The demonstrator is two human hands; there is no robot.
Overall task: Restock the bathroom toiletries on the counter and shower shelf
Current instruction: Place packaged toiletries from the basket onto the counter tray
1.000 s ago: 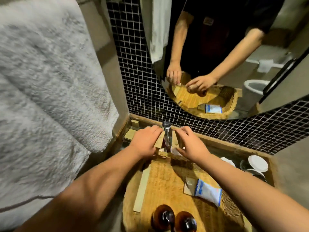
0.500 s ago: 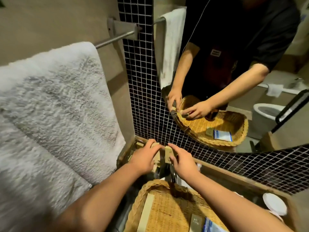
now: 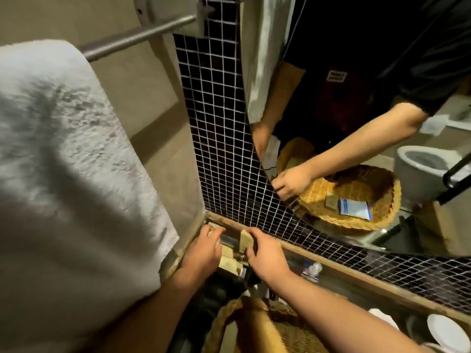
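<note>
In the back left corner of the counter lie several small tan toiletry packets (image 3: 227,263). My right hand (image 3: 265,254) pinches one tan packet (image 3: 245,240) upright between thumb and fingers, close to the tiled wall. My left hand (image 3: 202,248) rests fingers-down on another tan packet (image 3: 212,232) in the corner; whether it grips that packet is hidden. A woven wicker basket (image 3: 257,329) sits below my arms at the counter's front, mostly cut off by the frame.
A thick white towel (image 3: 63,174) hangs from a metal rail (image 3: 137,36) on the left, crowding the corner. Black mosaic tile (image 3: 216,128) and a mirror (image 3: 356,118) back the counter. White cup lids (image 3: 444,332) stand at the far right. A small wrapped item (image 3: 312,270) lies by the wooden ledge.
The view has tilted up and closer to the corner. Both hands moved left along the counter's back edge into the corner, the right one still holding a tan packet.
</note>
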